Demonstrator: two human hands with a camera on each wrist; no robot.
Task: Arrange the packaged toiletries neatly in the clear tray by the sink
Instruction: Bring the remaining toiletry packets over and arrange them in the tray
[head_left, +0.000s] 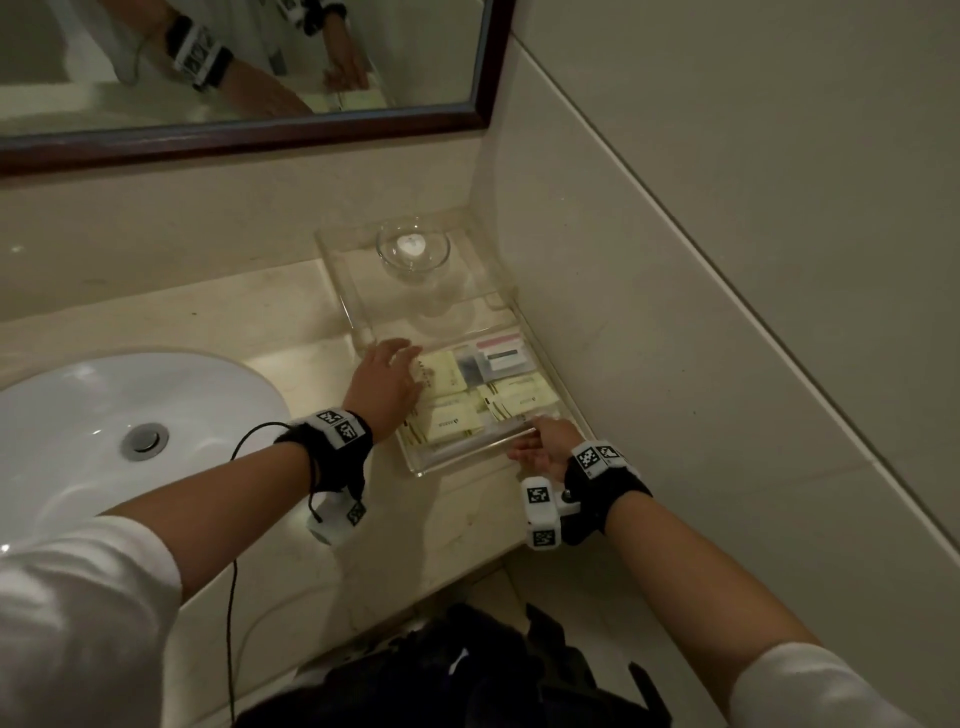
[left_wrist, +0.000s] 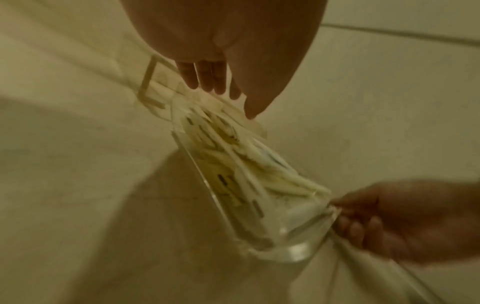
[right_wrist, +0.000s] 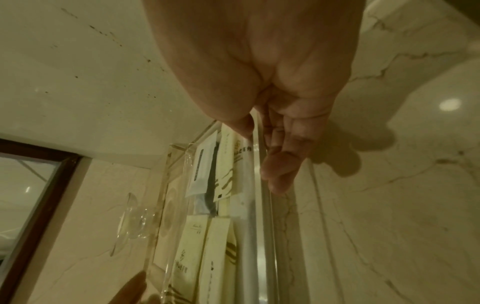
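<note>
The clear tray (head_left: 467, 453) lies on the counter in the corner, right of the sink. Its near compartment holds several pale yellow packets (head_left: 452, 423), plus white and pink ones (head_left: 501, 356) at the back right. My left hand (head_left: 389, 374) reaches over the tray's left side, fingers straight, fingertips on a yellow packet. My right hand (head_left: 540, 447) pinches the tray's front wall at the near right corner, thumb inside the rim, fingers outside. The right wrist view shows that right hand (right_wrist: 265, 156) on the clear wall (right_wrist: 262, 226) beside the packets (right_wrist: 215, 246). The left wrist view is blurred: left hand (left_wrist: 223, 96), packets (left_wrist: 259, 170), right hand (left_wrist: 363, 222).
A glass bowl (head_left: 413, 249) with a small white item stands on the tray's far part. The white sink (head_left: 130, 415) is at the left, a framed mirror (head_left: 234, 78) above. The tiled wall (head_left: 675, 312) runs close along the tray's right side. The counter edge is near me.
</note>
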